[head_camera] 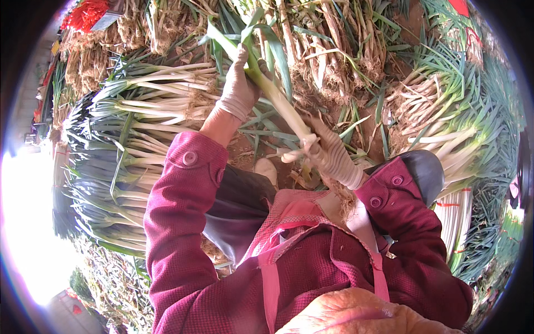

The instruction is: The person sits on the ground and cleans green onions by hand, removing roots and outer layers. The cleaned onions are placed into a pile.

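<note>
My left hand [242, 85], in a light knitted glove, is closed around the green upper part of a large green onion [283, 104], just below its leaves. The stalk slants down to the right. Beside its lower white end is my gloved right hand [333, 152], slightly blurred, with its fingers at peeled layers near the base; its exact grip is partly hidden. Roots [347, 202] hang below my right hand, over the pink checked apron [292, 204].
Cleaned green onions [154, 154] lie in a long row at the left. Unpeeled onions with dry husks [329, 62] are heaped ahead. More onions [463, 137] lie at the right, near a banded bundle [452, 221]. Loose leaves litter the soil [246, 146].
</note>
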{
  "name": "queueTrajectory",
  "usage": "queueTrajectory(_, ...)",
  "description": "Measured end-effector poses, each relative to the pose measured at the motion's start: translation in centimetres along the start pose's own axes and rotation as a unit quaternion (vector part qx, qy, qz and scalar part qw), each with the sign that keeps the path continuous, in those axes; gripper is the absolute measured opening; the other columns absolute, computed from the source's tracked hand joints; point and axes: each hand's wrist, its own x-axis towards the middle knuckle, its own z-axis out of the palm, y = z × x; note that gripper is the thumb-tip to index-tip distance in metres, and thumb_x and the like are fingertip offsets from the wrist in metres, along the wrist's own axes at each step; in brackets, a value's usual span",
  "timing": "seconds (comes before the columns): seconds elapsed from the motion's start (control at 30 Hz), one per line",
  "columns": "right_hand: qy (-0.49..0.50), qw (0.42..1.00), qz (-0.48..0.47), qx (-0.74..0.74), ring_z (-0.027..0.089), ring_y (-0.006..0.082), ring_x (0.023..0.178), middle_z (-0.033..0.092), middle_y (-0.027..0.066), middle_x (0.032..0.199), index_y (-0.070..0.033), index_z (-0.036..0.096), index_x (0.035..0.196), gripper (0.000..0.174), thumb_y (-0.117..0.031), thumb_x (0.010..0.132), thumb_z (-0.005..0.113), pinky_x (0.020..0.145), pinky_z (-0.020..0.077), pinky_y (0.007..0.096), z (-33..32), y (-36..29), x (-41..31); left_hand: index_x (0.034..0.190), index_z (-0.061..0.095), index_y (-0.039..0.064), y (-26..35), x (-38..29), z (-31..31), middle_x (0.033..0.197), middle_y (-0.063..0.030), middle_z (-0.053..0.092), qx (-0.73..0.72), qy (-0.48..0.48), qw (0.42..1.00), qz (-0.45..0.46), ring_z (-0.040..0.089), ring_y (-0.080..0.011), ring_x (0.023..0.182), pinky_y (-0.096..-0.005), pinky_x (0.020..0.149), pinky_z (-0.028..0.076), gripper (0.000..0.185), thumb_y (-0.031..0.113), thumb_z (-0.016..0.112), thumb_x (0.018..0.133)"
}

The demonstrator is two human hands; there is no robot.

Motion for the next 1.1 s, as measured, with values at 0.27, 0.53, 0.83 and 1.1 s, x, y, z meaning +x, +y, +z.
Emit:
queueTrajectory(0.27,0.015,0.988,0.096,-0.118,0.067,0.0241,0.083,0.068,0.0139,0.094,0.001,0.051,0.133,0.054,-0.034,0.094,0.066,0.074,0.0533,0.0368,0.8,-1.5,2.4,0.099,0.057,0.006,-4.1,-3.2,3.0,0.084,-0.0073,0.055,0.039,-0.035,0.997,-0.049,0.056,-0.0212,0.076,-0.0459,0.082,0.053,0.034,0.039,0.065,0.097)
queueTrajectory(0.53,-0.064,0.998,0.022,0.0,0.066,0.0166,0.076,0.069,0.0107,0.085,0.001,0.056,0.126,0.031,-0.019,0.103,0.052,0.07,0.0518,0.033,-1.7,-2.2,0.8,0.11,0.058,0.003,-4.2,-3.7,2.2,0.092,-0.0126,0.065,0.147,-0.083,0.985,-0.042,0.068,-0.0304,0.092,-0.0447,0.088,0.055,0.045,0.047,0.059,0.099)
queueTrajectory(0.83,-0.025,0.994,0.106,0.029,0.069,0.0148,0.071,0.073,0.0133,0.09,0.001,0.063,0.124,0.038,-0.022,0.103,0.042,0.065,0.0572,0.0266,-1.6,1.0,1.2,0.117,0.056,0.003,-4.1,-3.9,2.8,0.094,-0.0115,0.063,0.118,-0.091,0.989,-0.026,0.067,-0.0282,0.091,-0.0428,0.084,0.057,0.038,0.034,0.064,0.097)
queueTrajectory(1.1,0.097,0.873,0.376,0.294,0.066,0.0194,0.062,0.069,0.0119,0.081,0.001,0.063,0.105,0.037,-0.025,0.102,0.037,0.057,0.0571,0.0315,-0.9,1.9,1.9,0.112,0.057,0.003,-3.6,-5.8,3.7,0.09,-0.0111,0.064,0.124,-0.115,0.985,-0.023,0.069,-0.0276,0.088,-0.0436,0.085,0.058,0.034,0.034,0.064,0.097)
